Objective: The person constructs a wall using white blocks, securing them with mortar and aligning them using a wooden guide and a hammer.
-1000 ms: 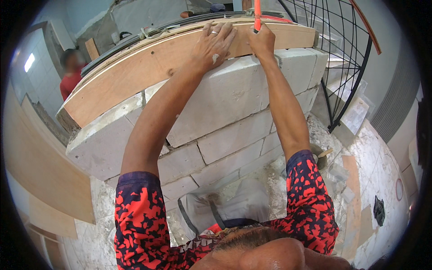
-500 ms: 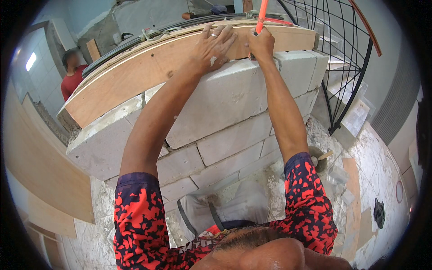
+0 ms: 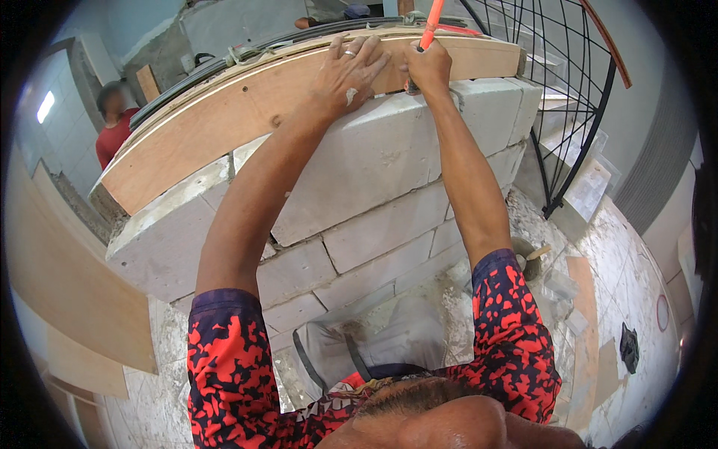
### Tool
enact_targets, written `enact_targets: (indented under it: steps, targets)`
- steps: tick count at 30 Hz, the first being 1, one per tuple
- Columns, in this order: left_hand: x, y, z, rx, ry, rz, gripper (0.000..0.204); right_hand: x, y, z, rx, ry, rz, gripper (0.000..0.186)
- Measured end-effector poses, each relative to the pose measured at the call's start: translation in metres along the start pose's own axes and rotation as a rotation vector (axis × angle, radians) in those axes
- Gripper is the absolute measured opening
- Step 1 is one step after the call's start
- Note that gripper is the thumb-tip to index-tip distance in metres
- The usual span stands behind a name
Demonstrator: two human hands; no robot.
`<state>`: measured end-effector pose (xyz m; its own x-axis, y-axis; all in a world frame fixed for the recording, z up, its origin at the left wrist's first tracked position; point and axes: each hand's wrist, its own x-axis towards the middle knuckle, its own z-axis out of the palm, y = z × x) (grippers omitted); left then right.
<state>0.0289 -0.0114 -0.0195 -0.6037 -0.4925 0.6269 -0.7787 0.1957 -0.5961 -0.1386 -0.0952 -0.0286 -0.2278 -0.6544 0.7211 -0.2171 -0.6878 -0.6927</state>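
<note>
My left hand (image 3: 349, 78) lies flat against a long plywood board (image 3: 202, 116), its fingers stretched toward the board's top edge. A ring shows on one finger and a pale smear on the back of the hand. To its right, my right hand (image 3: 429, 66) is closed around an orange bar-like tool (image 3: 431, 26). One end of it sticks up past the fist, and a short, darker end shows below, near where the board meets the blocks. The tool's kind I cannot make out. The board stands on edge along the top of a pale block wall (image 3: 366, 150).
A black metal railing (image 3: 572, 105) rises at the right beside steps. Dark rods (image 3: 224, 60) lie behind the board. A person in a red top (image 3: 114, 138) is at the far left. A bucket with a wooden handle (image 3: 535, 258) and a plank (image 3: 580, 322) are on the dusty floor.
The whole view has shifted slightly. Both hands keep nearly the same places on the board and tool, and the tool leans a little more.
</note>
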Motion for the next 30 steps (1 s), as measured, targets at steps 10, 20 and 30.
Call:
enact_targets:
  steps: [10, 20, 30]
  targets:
    - [-0.003, -0.001, 0.012, 0.031, 0.042, 0.001, 0.063, 0.036, 0.006, -0.089, -0.241, -0.073, 0.068, 0.045]
    - [-0.001, 0.003, 0.01, -0.048, 0.12, -0.009, 0.058, 0.087, 0.001, -0.209, -0.787, -0.317, -0.135, 0.033]
    - [0.001, 0.004, 0.012, -0.105, 0.129, -0.019, 0.064, 0.088, -0.014, -0.226, -0.778, -0.502, -0.063, 0.035]
